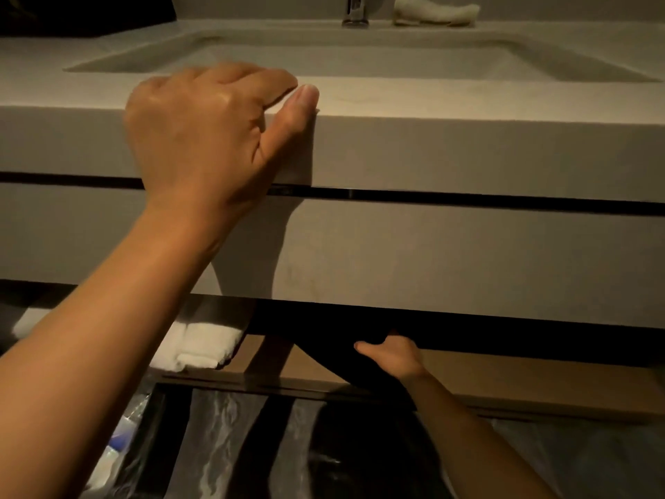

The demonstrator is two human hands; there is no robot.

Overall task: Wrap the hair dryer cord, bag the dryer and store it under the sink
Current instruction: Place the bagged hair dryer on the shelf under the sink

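My left hand (212, 131) rests on the front edge of the pale sink counter (449, 106), fingers on top and thumb over the edge, holding nothing. Below the counter, my right hand (394, 356) grips a black bag (334, 351) at the shelf under the sink. The bag's upper part disappears into the dark gap beneath the counter front. The hair dryer and its cord are not visible; whether they are inside the bag cannot be seen.
A folded white towel (201, 345) lies on the wooden shelf (539, 383) under the sink, left of the bag. A tap (355, 10) and a rolled white cloth (435, 10) stand behind the basin (360, 55). Marbled floor (223, 437) shows below.
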